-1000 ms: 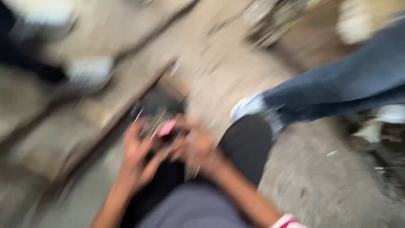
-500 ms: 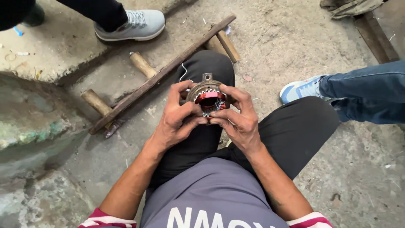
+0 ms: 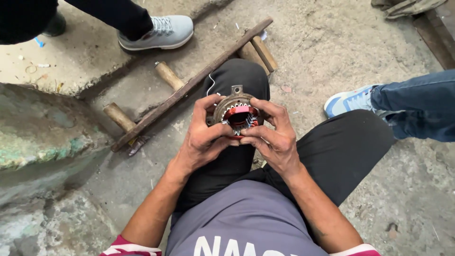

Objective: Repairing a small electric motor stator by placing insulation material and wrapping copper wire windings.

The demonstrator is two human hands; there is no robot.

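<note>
Steadier now than a second ago, no longer blurred. Stator (image 3: 235,115) held over the left knee, both grips clamped on it: left hand (image 3: 201,140) and right hand (image 3: 275,140), thumbs pressing at the red-wound core. Wooden ladder (image 3: 189,85) on the ground beyond.

No packages, labels, signs or screens stand anywhere on the concrete floor or in the hands. The nearest thing to a label is the white block lettering (image 3: 227,247) printed across the front of the grey shirt at the bottom edge of the view (cut off by the frame, so only its top part shows). A small blue scrap (image 3: 39,42) lies on the pale slab at upper left; it may be a bit of wrapper, too small to tell.
</note>
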